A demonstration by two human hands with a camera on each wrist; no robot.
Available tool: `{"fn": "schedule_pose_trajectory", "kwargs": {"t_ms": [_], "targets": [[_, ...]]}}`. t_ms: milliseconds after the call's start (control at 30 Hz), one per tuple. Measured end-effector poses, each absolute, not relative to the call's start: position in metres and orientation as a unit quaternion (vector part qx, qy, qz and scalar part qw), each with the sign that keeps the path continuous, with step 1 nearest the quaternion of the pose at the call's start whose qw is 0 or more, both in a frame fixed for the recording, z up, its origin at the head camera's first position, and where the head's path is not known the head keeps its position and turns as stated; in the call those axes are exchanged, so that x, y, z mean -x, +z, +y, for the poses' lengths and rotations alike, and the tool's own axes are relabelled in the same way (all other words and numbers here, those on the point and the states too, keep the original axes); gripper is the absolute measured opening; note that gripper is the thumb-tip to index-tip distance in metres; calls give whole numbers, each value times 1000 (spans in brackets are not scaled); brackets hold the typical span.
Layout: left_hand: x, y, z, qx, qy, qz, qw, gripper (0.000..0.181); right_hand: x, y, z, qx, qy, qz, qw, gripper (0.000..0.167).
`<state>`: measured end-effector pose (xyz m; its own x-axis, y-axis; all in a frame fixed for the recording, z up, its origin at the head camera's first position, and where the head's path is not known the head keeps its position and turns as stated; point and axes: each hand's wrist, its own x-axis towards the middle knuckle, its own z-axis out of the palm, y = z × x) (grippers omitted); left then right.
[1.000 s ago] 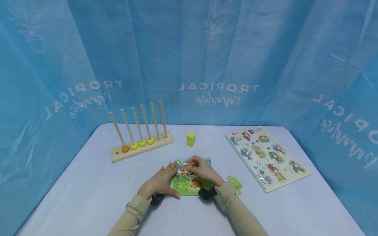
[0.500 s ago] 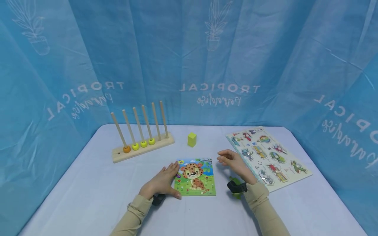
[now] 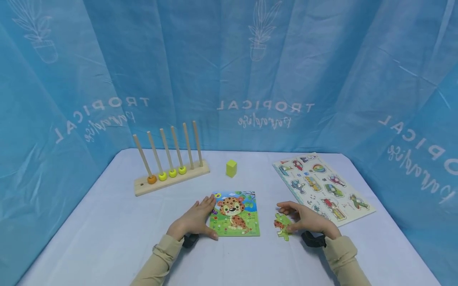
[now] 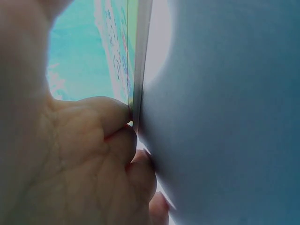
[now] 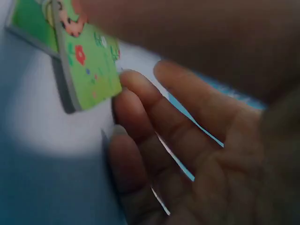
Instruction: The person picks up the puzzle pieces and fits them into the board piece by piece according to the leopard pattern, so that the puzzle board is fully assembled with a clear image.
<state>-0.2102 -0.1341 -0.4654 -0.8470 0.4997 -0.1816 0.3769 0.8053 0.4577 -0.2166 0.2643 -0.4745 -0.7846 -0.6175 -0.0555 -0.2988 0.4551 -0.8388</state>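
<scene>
A square leopard picture puzzle lies flat in the middle of the table in the head view. My left hand rests along its left edge, fingers and thumb spread; the left wrist view shows the fingertips against the edge of the board. Right of the puzzle lie loose green puzzle pieces with orange spotted patches. Beside them is my right hand, its fingers loosely bent and its thumb near the pieces. Up close, two flat pieces overlap near the fingertips; the thumb blurs across the view.
Behind on the left stands a wooden peg rack with orange and yellow beads on some pegs. A yellow-green block sits at the back centre. At right lies a white vehicle peg puzzle board, partly behind my right hand. Blue cloth surrounds the table.
My right hand has lifted off the leopard puzzle, swung right, and come down beside the loose pieces. The whole puzzle picture now shows. My left hand has stayed at its edge.
</scene>
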Motion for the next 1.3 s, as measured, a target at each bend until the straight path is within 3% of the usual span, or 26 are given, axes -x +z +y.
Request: {"fn": "schedule_pose_trajectory", "kwargs": {"t_ms": [233,433,533,767,1100,1300], "targets": [[209,-464,-134,-236,213,936,153,122,226,-472,247,283,-397,862,139,55],[206,-464,-133,-237,217,935,151,122,240,-479,227,138,-393,905,84,31],[205,-465,-132,-237,223,933,153,122,243,-482,221,84,-398,911,62,29],[207,-464,-133,-228,219,937,148,121,241,-485,208,141,-537,826,98,54],[209,-462,-134,-231,221,936,150,121,228,-485,176,212,-571,775,168,40],[207,-463,-135,-235,223,935,147,121,221,-488,160,224,-563,775,179,30]]}}
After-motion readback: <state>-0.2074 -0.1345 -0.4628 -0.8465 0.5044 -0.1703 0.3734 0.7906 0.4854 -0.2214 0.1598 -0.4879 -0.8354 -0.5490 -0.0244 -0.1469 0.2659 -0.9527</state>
